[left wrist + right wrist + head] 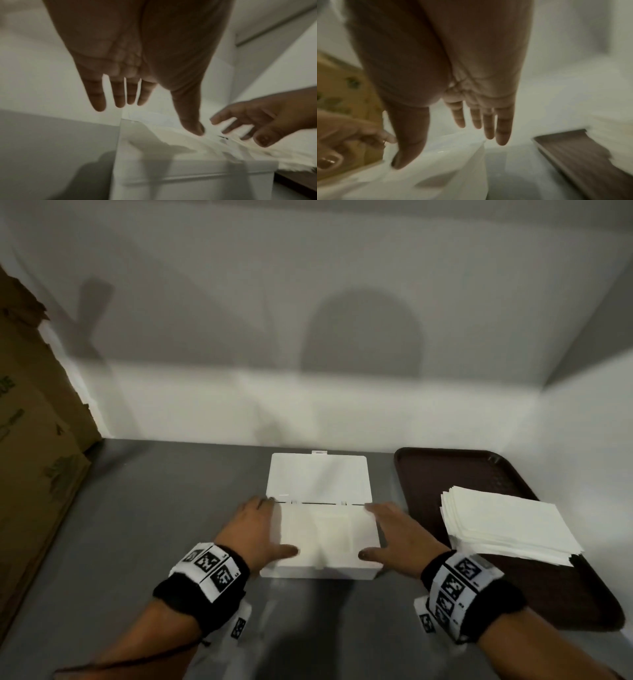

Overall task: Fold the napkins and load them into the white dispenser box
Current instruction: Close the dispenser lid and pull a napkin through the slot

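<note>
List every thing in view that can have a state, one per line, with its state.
white dispenser box: open, napkins inside.
lid: swung back flat behind the box.
napkin stack: unfolded, piled on the tray.
brown tray: flat on the table, right of the box.
left hand: fingers straight, at the box's left side.
right hand: fingers straight, at the box's right side.
cardboard box: far left, torn top edge.

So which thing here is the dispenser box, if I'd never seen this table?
Start at the grey table against the white wall. In its middle, left of the brown tray carrying a loose stack of napkins, sits the white dispenser box. It alone is rigid plastic, its hinged lid flipped open toward the wall.
</note>
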`<state>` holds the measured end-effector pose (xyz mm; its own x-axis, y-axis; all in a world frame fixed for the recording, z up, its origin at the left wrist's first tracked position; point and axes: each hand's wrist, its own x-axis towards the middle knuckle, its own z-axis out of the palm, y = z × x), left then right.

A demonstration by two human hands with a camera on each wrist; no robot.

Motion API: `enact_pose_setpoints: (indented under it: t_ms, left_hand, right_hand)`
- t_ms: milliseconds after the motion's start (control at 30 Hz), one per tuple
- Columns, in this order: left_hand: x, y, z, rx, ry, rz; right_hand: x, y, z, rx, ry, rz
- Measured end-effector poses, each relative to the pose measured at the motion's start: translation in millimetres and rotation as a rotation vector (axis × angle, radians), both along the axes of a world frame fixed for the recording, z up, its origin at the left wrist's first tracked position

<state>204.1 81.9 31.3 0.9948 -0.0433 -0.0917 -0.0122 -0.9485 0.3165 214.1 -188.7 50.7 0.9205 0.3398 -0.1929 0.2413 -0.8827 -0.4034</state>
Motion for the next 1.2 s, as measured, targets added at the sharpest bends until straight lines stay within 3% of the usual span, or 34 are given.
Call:
enact_pose_setpoints:
  t_ms: [100, 200, 467, 667, 833, 1033, 1200]
  left_hand:
    - [7.8, -8.4, 7.8, 0.099, 0.094, -0.201]
    - [12.5, -14.1, 12.7, 0.199, 0.152, -0.260]
    - [21.3, -17.7, 15.2, 0.249, 0.202, -0.289]
    - [26.9, -27.0, 21.6, 0.322, 0.252, -0.291]
    - [29.5, -29.8, 23.8, 0.367, 0.290, -0.315]
    - [29.9, -30.6, 25.0, 0.405, 0.311, -0.320]
    - [26.8, -28.9, 23.8, 0.412, 0.284, -0.325]
  right_hand:
    - [14.8, 9.0, 11.2, -0.244, 0.055, 0.182]
    - [25.3, 14.1, 14.5, -0.354, 0.080, 0.229]
    - [30.3, 7.9, 2.3, -0.307, 0.097, 0.249]
    - [33.8, 21.4, 5.7, -0.411, 0.051, 0.286]
    - [39.4, 25.1, 8.1, -0.404, 0.114, 0.323]
    - [43.5, 41.0, 14.5, -0.556, 0.080, 0.361]
    - [41.1, 17.5, 9.4, -0.385, 0.116, 0.338]
